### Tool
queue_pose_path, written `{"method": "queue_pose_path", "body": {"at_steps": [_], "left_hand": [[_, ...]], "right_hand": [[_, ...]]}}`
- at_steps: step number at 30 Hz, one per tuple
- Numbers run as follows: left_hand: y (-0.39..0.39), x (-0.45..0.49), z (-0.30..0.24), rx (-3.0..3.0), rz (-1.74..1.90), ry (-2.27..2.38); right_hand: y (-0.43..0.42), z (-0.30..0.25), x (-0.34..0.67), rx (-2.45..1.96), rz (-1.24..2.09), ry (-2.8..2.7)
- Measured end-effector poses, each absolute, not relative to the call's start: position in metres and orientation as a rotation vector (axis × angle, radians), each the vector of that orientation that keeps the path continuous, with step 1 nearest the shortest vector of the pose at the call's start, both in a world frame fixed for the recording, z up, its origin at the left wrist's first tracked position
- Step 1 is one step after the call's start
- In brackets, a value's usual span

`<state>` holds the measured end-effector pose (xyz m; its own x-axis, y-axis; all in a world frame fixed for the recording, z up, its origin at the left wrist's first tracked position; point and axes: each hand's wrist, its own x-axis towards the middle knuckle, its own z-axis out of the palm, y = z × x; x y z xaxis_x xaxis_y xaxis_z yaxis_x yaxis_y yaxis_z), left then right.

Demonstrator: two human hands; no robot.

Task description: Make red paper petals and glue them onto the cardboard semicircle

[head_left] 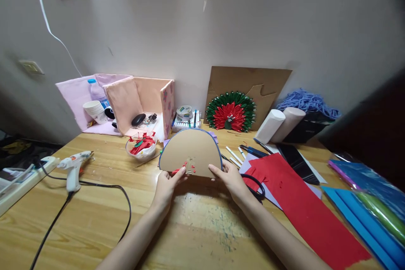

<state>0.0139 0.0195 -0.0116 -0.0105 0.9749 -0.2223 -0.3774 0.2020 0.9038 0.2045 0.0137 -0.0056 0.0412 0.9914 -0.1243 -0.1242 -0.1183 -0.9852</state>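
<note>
A brown cardboard half-disc (pixel 190 150) with a blue rim stands upright over the wooden table (pixel 104 215). Small red paper bits are stuck near its lower edge. My left hand (pixel 166 187) grips its lower left corner, thumb against the face. My right hand (pixel 232 179) holds its lower right corner the same way. Both hands are closed on the cardboard. A small bowl of red and green paper scraps (pixel 141 145) sits just behind and to the left.
A white glue gun (pixel 73 167) lies at left, its black cord looping across the table. Red paper sheets (pixel 299 202) and black scissors (pixel 257 185) lie right of my hands. Blue sheets (pixel 367 206), pens, white rolls, a red-green fan ornament (pixel 230 112) and a pink box line the back.
</note>
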Motion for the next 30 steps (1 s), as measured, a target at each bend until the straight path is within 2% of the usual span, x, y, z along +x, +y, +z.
{"method": "queue_pose_path", "body": {"at_steps": [17,30], "left_hand": [[0.019,0.012,-0.014,0.761,1.135,1.135],[0.017,0.015,-0.012,0.76,1.139,1.164]], "right_hand": [[0.016,0.012,0.224,-1.254,1.464,-1.312],[0.013,0.019,0.225,-1.184,1.653,-1.256]]}}
